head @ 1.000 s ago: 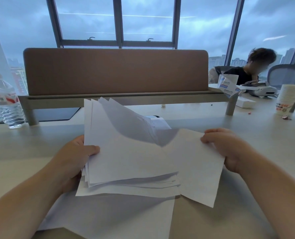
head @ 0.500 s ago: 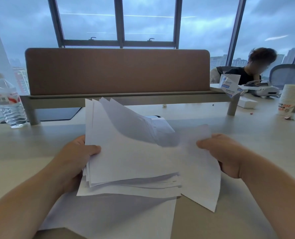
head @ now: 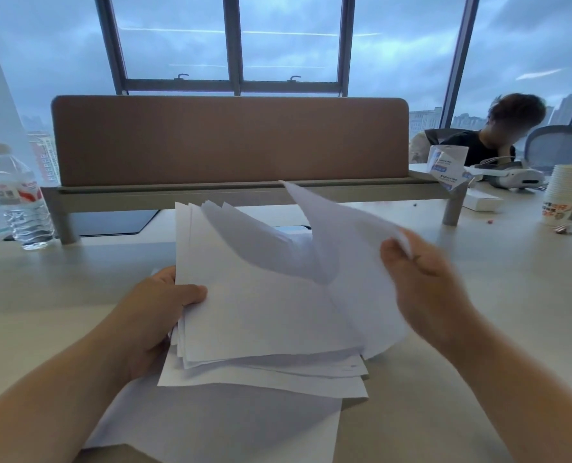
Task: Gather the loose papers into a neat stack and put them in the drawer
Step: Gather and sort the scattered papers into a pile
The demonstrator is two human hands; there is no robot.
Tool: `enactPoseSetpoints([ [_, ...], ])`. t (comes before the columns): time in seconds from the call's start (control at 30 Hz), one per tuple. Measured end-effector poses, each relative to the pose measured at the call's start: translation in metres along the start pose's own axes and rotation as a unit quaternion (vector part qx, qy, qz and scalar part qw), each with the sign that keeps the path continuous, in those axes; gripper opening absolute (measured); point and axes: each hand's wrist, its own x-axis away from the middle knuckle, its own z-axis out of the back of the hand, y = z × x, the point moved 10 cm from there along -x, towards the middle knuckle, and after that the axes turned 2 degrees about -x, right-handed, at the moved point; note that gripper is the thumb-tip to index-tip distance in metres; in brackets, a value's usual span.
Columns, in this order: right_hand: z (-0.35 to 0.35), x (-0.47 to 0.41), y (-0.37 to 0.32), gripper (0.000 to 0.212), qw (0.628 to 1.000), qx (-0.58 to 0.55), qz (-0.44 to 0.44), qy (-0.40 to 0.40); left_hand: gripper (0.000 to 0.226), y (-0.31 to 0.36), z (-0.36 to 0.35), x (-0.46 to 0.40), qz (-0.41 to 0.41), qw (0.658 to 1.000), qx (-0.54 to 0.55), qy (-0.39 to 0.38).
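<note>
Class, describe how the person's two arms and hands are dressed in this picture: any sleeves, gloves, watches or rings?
Both forearms are bare, with no sleeve in view. The left hand and right hand wear no gloves. No watch, bracelet or ring shows on either, though the right hand is motion-blurred.

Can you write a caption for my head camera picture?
Left hand grips a messy white paper stack while right hand lifts one curling sheet.

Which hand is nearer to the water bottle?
Left. The left hand lies right of the water bottle, gripping papers; the right hand is much farther right.
</note>
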Motion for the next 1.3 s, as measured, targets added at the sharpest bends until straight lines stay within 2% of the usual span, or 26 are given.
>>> enactPoseSetpoints([
  [0.13,-0.057,0.024,-0.026,0.057,0.964,0.148,0.165,-0.149,0.027,-0.003,-0.016,0.007,0.002,1.0,-0.005,-0.025],
  [0.23,-0.105,0.054,-0.037,0.064,0.897,0.26,0.262,-0.244,0.026,-0.003,-0.031,0.016,-0.001,0.999,0.008,-0.052],
  [0.27,-0.119,0.062,-0.036,0.065,0.877,0.288,0.263,-0.28,0.024,-0.001,-0.033,0.018,-0.003,0.998,0.008,-0.057],
  [0.33,-0.14,0.072,-0.021,0.066,0.856,0.314,0.199,-0.359,0.021,0.0,-0.034,0.021,0.004,0.998,-0.009,-0.059],
  [0.43,-0.146,0.08,0.001,0.081,0.843,0.313,0.112,-0.422,0.022,-0.002,-0.034,0.023,0.019,0.998,0.001,-0.058],
  [0.57,-0.146,0.079,0.005,0.08,0.86,0.255,0.097,-0.432,0.033,-0.011,-0.033,0.026,0.07,0.996,0.033,-0.053],
  [0.67,-0.142,0.076,0.007,0.073,0.882,0.169,0.06,-0.436,0.02,-0.01,-0.036,0.027,0.057,0.995,-0.031,-0.082],
  [0.73,-0.137,0.071,0.003,0.068,0.911,0.066,0.038,-0.406,0.026,-0.011,-0.033,0.022,0.037,0.993,-0.077,-0.077],
  [0.8,-0.123,0.055,0.007,0.055,0.943,-0.011,0.021,-0.333,0.032,-0.009,-0.031,0.018,0.018,0.992,-0.101,-0.067],
  [0.83,-0.111,0.043,0.013,0.048,0.961,-0.015,0.018,-0.277,0.033,-0.008,-0.025,0.014,0.008,0.992,-0.114,-0.053],
  [0.9,-0.079,0.017,0.03,0.037,0.986,0.054,0.005,-0.158,0.033,0.001,-0.008,0.004,-0.019,0.991,-0.135,-0.004],
  [0.93,-0.063,0.005,0.043,0.035,0.987,0.109,-0.017,-0.12,0.03,0.006,0.004,-0.001,-0.032,0.991,-0.131,0.024],
  [1.0,-0.04,-0.01,0.071,0.039,0.966,0.216,-0.084,-0.112,0.023,0.015,0.023,-0.008,-0.05,0.992,-0.1,0.066],
  [1.1,-0.037,-0.009,0.108,0.05,0.919,0.298,-0.158,-0.204,0.021,0.024,0.042,-0.008,-0.063,0.989,-0.07,0.114],
  [1.2,-0.048,0.004,0.119,0.067,0.862,0.376,-0.172,-0.294,0.026,0.02,0.047,-0.009,-0.058,0.987,-0.062,0.133],
  [1.3,-0.041,0.008,0.117,0.066,0.825,0.429,-0.201,-0.309,0.027,0.016,0.046,-0.009,-0.048,0.988,-0.066,0.131],
])
